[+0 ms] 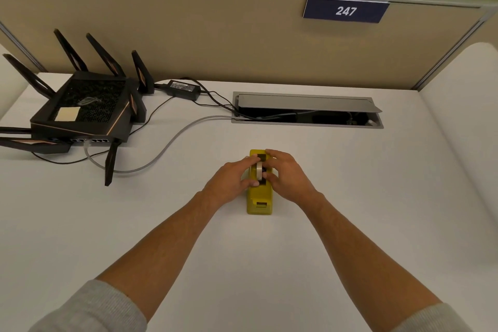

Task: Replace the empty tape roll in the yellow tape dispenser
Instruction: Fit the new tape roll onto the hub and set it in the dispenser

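Right now we have both hands on the yellow tape dispenser (pixel 259 197), which sits lengthwise on the white bench (pixel 350 210), near its middle and straight ahead of us. Our left hand (pixel 229 183) and our right hand (pixel 287 179) close in from either side, and between their fingertips stands a pale tape roll (pixel 259 170), upright on its edge in the dispenser's slot. Both hands are narrowed to a pinch on that roll, thumbs low against the dispenser's body. We judge that this two-sided grip keeps the roll square to the slot while the dispenser is steadied against the bench, so the roll can travel straight up or down without jamming. Whether this is the spent roll or the fresh 1 we cannot tell; it looks thin, and no other roll shows on the bench.

The cutter end of the dispenser points toward us, clear of both hands, which keeps our fingers off the blade.

Well apart at the far left sits a black router (pixel 83 108) with its antennas raised, a pale sticky note on top that carries no legible writing. Its cables run to an open cable hatch (pixel 307 110). On the partition, a dark blue sign (pixel 345 10) reads 247.
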Tool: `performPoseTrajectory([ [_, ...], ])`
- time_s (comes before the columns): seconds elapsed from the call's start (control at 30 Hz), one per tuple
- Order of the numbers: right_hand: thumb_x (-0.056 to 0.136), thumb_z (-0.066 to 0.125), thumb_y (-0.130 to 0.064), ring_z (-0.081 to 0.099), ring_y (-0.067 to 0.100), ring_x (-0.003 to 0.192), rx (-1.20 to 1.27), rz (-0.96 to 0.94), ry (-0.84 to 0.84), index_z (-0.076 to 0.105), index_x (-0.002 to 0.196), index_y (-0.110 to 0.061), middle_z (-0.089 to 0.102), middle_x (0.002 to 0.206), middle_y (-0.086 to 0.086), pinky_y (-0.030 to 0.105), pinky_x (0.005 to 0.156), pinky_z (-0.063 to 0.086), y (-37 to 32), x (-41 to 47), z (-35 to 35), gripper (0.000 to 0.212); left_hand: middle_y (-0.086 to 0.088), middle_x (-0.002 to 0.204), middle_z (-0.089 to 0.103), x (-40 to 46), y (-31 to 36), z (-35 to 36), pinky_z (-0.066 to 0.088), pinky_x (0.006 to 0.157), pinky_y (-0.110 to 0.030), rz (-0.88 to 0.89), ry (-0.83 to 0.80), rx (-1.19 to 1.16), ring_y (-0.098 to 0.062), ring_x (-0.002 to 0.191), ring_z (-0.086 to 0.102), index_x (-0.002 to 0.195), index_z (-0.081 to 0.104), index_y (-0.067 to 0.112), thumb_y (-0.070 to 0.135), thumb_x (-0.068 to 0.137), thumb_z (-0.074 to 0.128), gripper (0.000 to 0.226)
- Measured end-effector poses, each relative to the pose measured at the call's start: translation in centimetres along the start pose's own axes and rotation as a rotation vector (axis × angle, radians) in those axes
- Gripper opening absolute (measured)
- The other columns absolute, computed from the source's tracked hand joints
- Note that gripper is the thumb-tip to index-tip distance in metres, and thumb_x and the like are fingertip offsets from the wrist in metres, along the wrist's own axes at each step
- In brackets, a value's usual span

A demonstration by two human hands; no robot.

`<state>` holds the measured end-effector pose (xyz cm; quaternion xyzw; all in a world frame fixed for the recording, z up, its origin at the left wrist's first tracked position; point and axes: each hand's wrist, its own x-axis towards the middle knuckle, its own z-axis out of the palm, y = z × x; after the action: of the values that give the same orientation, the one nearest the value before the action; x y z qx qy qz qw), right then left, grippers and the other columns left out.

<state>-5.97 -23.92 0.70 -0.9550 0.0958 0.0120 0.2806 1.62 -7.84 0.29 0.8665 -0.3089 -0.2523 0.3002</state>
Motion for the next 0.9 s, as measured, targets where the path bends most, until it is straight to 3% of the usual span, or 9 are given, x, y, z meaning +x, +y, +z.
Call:
performPoseTrajectory([
  [0.23, 0.096, 0.055, -0.019, 0.035, 0.026, 0.136, -0.008, 0.03, 0.023, 0.058, 0.128, -0.018, 0.041, 0.15, 0.006, 0.038, 0.112, 0.028, -0.1, -0.6, 0.6, 0.033, -0.002, 0.152, 0.038, -0.2, 0.2, -0.1, 0.038, 0.11, -0.044, -0.002, -0.035, 0.056, -0.029, 0.135, 0.042, 0.147, 0.026, 0.034, 0.036, 0.085, 0.067, 0.074],
  [0.4, 0.094, 0.058, -0.016, 0.041, 0.025, 0.132, 0.056, 0.067, 0.141, 0.053, 0.131, -0.016, 0.05, 0.142, 0.007, 0.035, 0.11, 0.03, -0.3, -1.5, 1.0, 0.038, 0.006, 0.158, 0.026, -0.4, 0.1, 0.0, 0.034, 0.113, -0.045, 0.026, -0.053, 0.099, -0.024, 0.14, 0.035, 0.148, 0.022, 0.033, 0.037, 0.082, 0.07, 0.082],
  [0.53, 0.091, 0.063, -0.016, 0.051, 0.025, 0.118, 0.03, -0.03, 0.211, 0.061, 0.12, -0.015, 0.062, 0.126, 0.006, 0.031, 0.098, 0.039, -0.8, -2.4, 1.2, 0.03, 0.008, 0.159, 0.023, -0.4, 0.0, 0.2, 0.033, 0.114, -0.044, 0.026, -0.047, 0.113, -0.022, 0.141, 0.033, 0.148, 0.022, 0.033, 0.037, 0.082, 0.07, 0.082],
  [0.7, 0.077, 0.075, -0.006, 0.063, 0.033, 0.095, -0.082, -0.169, 0.296, 0.07, 0.097, -0.009, 0.071, 0.104, 0.01, 0.041, 0.075, 0.054, -1.2, -3.0, 1.1, 0.02, 0.01, 0.159, 0.022, -0.4, -0.1, 0.3, 0.034, 0.114, -0.041, 0.056, -0.04, 0.124, -0.02, 0.141, 0.033, 0.148, 0.022, 0.032, 0.036, 0.082, 0.07, 0.082],
  [0.9, 0.072, 0.077, -0.007, 0.065, 0.031, 0.076, -0.243, -0.257, 0.289, 0.071, 0.076, -0.008, 0.072, 0.087, 0.01, 0.035, 0.059, 0.053, -1.6, -2.1, 1.1, 0.007, 0.008, 0.159, 0.023, -0.2, -0.2, 0.4, 0.032, 0.114, -0.04, 0.065, -0.036, 0.143, -0.02, 0.141, 0.032, 0.149, 0.02, 0.031, 0.037, 0.083, 0.069, 0.083],
])
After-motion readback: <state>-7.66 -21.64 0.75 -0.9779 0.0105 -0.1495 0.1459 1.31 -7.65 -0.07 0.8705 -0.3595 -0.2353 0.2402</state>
